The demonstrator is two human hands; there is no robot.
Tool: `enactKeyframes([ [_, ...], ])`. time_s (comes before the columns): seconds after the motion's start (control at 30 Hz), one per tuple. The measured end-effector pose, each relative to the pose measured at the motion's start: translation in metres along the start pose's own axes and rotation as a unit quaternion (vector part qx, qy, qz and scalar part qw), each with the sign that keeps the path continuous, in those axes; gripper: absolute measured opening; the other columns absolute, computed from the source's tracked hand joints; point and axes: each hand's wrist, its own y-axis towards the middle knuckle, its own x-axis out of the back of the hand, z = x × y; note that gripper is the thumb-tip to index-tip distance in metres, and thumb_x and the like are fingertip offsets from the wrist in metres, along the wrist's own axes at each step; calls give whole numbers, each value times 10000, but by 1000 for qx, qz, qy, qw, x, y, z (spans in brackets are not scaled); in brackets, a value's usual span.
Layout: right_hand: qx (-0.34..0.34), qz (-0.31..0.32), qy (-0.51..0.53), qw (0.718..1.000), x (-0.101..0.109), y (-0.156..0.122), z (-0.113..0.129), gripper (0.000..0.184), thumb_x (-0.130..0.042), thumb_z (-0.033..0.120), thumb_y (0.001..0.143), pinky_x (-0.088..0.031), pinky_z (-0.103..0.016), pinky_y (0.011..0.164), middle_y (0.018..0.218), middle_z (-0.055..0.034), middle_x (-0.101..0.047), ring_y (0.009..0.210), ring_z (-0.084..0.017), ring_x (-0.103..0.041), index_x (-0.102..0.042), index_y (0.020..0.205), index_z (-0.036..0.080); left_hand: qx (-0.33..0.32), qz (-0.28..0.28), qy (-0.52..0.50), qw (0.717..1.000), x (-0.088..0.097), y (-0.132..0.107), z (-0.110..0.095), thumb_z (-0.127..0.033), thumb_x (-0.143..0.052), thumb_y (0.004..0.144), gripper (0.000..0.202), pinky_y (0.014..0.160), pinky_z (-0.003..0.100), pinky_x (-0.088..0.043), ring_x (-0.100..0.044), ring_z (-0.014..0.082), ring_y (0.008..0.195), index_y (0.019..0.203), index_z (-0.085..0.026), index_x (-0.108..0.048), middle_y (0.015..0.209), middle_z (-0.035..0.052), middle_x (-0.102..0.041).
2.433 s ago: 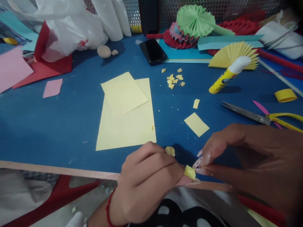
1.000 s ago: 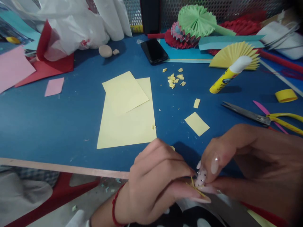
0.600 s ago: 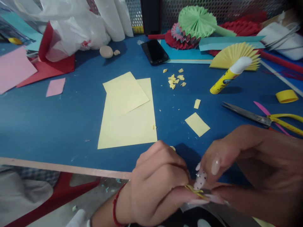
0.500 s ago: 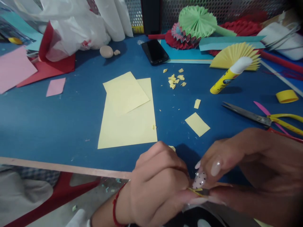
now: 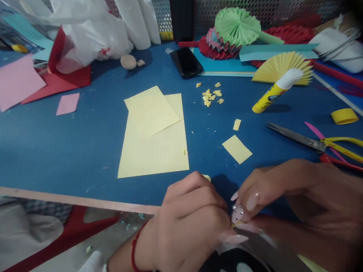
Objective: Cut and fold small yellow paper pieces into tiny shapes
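Observation:
My left hand (image 5: 195,223), with a red cord at the wrist, is closed in a pinch near the table's front edge. Facing it, my right hand (image 5: 292,196) pinches too, its long painted nails meeting the left fingertips. Between them shows a sliver of a small yellow paper piece (image 5: 236,224), mostly hidden by fingers. Beyond my hands lie a small yellow paper rectangle (image 5: 237,149) and a smaller yellow scrap (image 5: 237,124). Left of these, one pale yellow sheet (image 5: 154,109) overlaps a larger yellow sheet (image 5: 155,158). Tiny folded yellow pieces (image 5: 208,98) lie heaped farther back.
Scissors (image 5: 306,139) lie at right beside a yellow cap ring (image 5: 344,116). A glue stick (image 5: 272,96) leans near a yellow paper fan (image 5: 283,68). At the back are a phone (image 5: 186,62), a green rosette (image 5: 237,26) and a plastic bag (image 5: 96,37).
Both pinches have drawn closer together, and less of the small yellow paper piece shows between them. My left thumb has shifted slightly right. Things on the table have not moved.

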Motion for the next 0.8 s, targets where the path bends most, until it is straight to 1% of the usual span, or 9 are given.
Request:
enactKeyframes([
  [0.1, 14, 25, 8, 1000, -1, 3, 2, 254, -819, 162, 893, -659, -201, 689, 823, 80, -787, 735, -153, -790, -722, 1004, 369, 5, 2, 13, 1000, -3, -1, 1, -238, -521, 1120, 323, 707, 314, -543, -609, 143, 709, 817, -156, -593, 766, 32, -665],
  [0.2, 0, -22, 7, 1000, -5, 6, 1, 190, -883, 254, 838, -664, -278, 614, 774, 23, -771, 726, -227, -797, -754, 939, 350, 10, -31, 50, 998, -8, -2, 2, -433, -659, 1064, 389, 654, 323, -513, -577, 150, 678, 802, -151, -602, 728, 26, -642],
  [0.23, -7, -35, 10, 999, -6, 7, 0, 191, -911, 300, 807, -663, -300, 595, 763, 4, -766, 731, -253, -799, -761, 917, 344, 9, -37, 62, 997, -9, -2, 2, -455, -700, 1036, 396, 644, 320, -506, -566, 150, 674, 802, -150, -608, 720, 24, -639],
  [0.27, -13, -45, 12, 999, -8, 8, -1, 205, -933, 344, 780, -662, -315, 585, 753, -8, -760, 739, -271, -800, -765, 898, 339, 10, -41, 72, 997, -10, -2, 2, -436, -723, 1023, 377, 641, 318, -501, -560, 152, 675, 805, -148, -616, 718, 25, -641],
  [0.37, -22, -53, 16, 998, -12, 10, -4, 235, -945, 424, 755, -665, -328, 594, 736, -16, -750, 771, -285, -804, -763, 878, 339, 14, -22, 71, 997, -10, -3, 2, -252, -703, 1036, 247, 656, 320, -486, -556, 159, 694, 823, -142, -642, 740, 41, -669],
  [0.5, -18, -43, 3, 999, -9, 11, -3, 259, -934, 410, 770, -666, -325, 610, 740, 0, -759, 760, -271, -807, -754, 946, 352, 21, 16, 45, 999, -7, -5, 1, -127, -662, 1024, 154, 706, 338, -490, -558, 165, 714, 872, -127, -683, 773, 47, -696],
  [0.6, 1, 13, -38, 999, 0, 12, 0, 288, -889, 348, 844, -670, -294, 678, 772, 41, -781, 703, -215, -799, -706, 1065, 366, 27, 24, 49, 998, -5, -6, 1, -90, -632, 1020, 128, 765, 335, -515, -570, 162, 756, 911, -124, -690, 841, 49, -724],
  [0.7, 29, 77, -100, 992, 9, 16, 3, 357, -821, 286, 930, -649, -214, 786, 846, 91, -802, 716, -138, -795, -611, 1205, 375, 30, 24, 56, 998, -2, -7, 0, -53, -588, 1009, 156, 779, 327, -518, -591, 165, 787, 916, -140, -678, 869, 47, -732],
  [0.8, 58, 69, -149, 985, 14, 16, 8, 341, -733, 297, 1004, -643, -208, 871, 880, 87, -802, 769, -133, -808, -565, 1293, 359, 17, 25, 65, 997, 10, -8, -3, -15, -569, 966, 169, 779, 318, -525, -598, 166, 809, 921, -133, -682, 893, 58, -741],
])
